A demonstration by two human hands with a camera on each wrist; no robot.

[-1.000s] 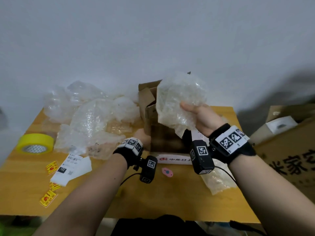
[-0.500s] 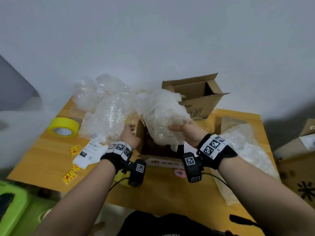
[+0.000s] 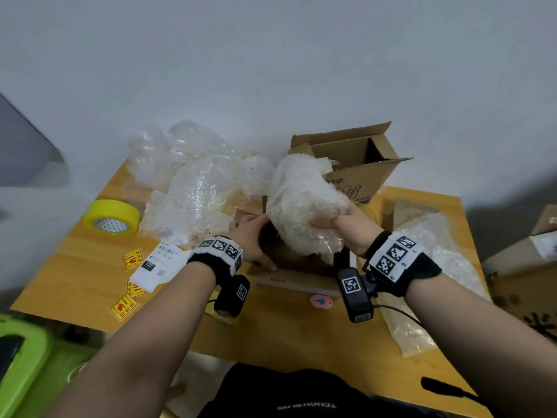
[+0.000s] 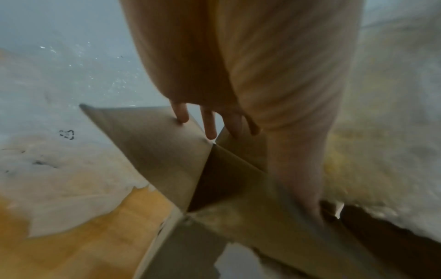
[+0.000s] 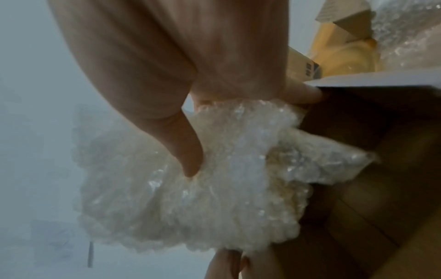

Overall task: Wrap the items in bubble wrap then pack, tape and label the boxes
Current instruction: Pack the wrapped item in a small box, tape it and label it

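Bubble-wrapped bundle [image 3: 301, 206], clutched in the right hand [image 3: 343, 224], has dropped to the box [image 3: 297, 280] mouth — left hand [image 3: 250, 236], fingers [image 4: 210, 124] straight, presses a flap [image 4: 152, 143] aside; packing looks imminent.

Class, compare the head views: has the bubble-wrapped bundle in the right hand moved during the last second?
Yes. Judged against the near box, the bubble-wrapped bundle has come down: its lower end now reaches the box's open mouth.
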